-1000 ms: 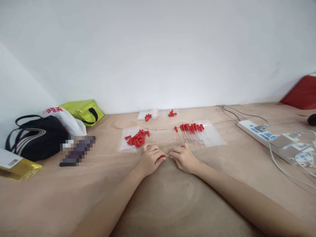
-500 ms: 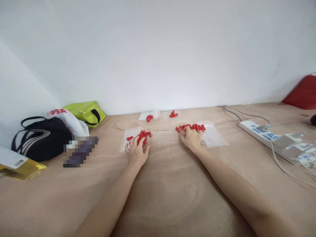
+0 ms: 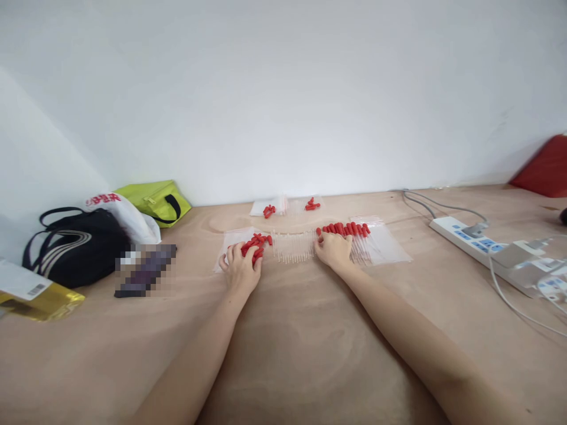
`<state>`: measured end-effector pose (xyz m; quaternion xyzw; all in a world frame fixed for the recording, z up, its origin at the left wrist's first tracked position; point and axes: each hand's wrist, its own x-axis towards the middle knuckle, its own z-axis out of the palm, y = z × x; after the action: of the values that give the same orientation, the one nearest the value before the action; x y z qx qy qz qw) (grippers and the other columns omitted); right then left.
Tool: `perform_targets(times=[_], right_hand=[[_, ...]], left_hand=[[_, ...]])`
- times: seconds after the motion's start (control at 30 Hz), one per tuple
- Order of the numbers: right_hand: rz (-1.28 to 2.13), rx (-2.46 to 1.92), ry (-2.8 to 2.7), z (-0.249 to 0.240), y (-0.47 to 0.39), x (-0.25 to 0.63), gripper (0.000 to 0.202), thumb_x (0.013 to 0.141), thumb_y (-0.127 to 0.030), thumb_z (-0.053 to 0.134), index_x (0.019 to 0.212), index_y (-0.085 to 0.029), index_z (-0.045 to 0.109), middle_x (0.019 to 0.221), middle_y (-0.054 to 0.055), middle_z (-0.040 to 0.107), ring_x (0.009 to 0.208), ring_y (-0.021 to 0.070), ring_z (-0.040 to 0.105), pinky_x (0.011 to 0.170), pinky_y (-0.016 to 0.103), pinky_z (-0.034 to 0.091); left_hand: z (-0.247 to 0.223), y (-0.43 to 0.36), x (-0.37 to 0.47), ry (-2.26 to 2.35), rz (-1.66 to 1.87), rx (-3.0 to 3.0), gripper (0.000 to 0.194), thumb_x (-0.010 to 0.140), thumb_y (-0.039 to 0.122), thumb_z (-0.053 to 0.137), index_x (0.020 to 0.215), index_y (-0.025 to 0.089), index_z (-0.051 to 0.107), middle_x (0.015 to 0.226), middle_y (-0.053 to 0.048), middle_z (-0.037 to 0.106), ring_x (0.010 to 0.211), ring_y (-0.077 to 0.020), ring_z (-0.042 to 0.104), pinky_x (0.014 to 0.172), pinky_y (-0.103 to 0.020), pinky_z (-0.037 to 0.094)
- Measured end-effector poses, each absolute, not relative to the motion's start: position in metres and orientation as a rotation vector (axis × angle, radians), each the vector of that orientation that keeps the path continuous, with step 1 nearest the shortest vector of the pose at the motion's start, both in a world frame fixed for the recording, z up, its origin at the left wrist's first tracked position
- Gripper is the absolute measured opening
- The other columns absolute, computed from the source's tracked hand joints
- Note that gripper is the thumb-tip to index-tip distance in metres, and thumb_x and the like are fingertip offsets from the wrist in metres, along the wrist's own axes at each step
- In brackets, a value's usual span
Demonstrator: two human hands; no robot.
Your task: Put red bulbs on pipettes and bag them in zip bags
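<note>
My left hand (image 3: 241,268) rests with fingers apart on a pile of small red pieces (image 3: 253,243), which lies on a clear plastic bag (image 3: 221,258). Between my hands is a row of thin white sticks (image 3: 293,247). My right hand (image 3: 332,250) is at the right end of those sticks, its fingers pressed together; what they hold, if anything, is hidden. Just behind it, a row of red pieces (image 3: 343,229) sits at the tops of more sticks, beside another clear bag (image 3: 390,245).
Two small red groups (image 3: 269,211) (image 3: 312,204) lie on bags near the wall. At left are a black bag (image 3: 75,251), a green bag (image 3: 155,200) and a blurred dark object (image 3: 146,271). A power strip (image 3: 469,239) with cables is at right.
My right hand has shifted left and slightly nearer, uncovering more of the red row and the sticks below it. My left hand has moved slightly left, its fingers still over the red pile.
</note>
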<state>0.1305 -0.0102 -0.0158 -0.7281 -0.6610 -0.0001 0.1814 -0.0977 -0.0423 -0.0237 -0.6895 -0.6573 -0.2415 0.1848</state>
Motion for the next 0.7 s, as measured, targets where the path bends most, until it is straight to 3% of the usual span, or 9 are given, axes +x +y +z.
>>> perform_targets(times=[0.37,0.7], right_hand=[[0.130,-2.249,-1.822,-0.009,0.001,0.124,0.030,0.076,-0.030,0.041,0.079,-0.011,0.065,0.080,0.014,0.065,0.077,0.0256,0.059,0.077,0.040,0.024],[0.127,-2.128,-1.833,-0.015,-0.003,0.132,0.028,0.078,-0.029,0.040,0.079,-0.013,0.062,0.082,0.013,0.065,0.079,0.0253,0.057,0.075,0.039,0.024]], left_hand=[[-0.024,-0.040,-0.100,-1.719,-0.675,-2.032,0.012,0.078,0.022,0.054,0.081,0.025,0.065,0.113,-0.008,0.050,0.109,-0.0286,0.038,0.089,-0.048,0.024],[-0.025,-0.036,-0.101,-1.560,-0.823,-2.079,0.006,0.076,0.018,0.058,0.076,0.020,0.063,0.093,-0.007,0.060,0.093,-0.0264,0.048,0.080,-0.043,0.033]])
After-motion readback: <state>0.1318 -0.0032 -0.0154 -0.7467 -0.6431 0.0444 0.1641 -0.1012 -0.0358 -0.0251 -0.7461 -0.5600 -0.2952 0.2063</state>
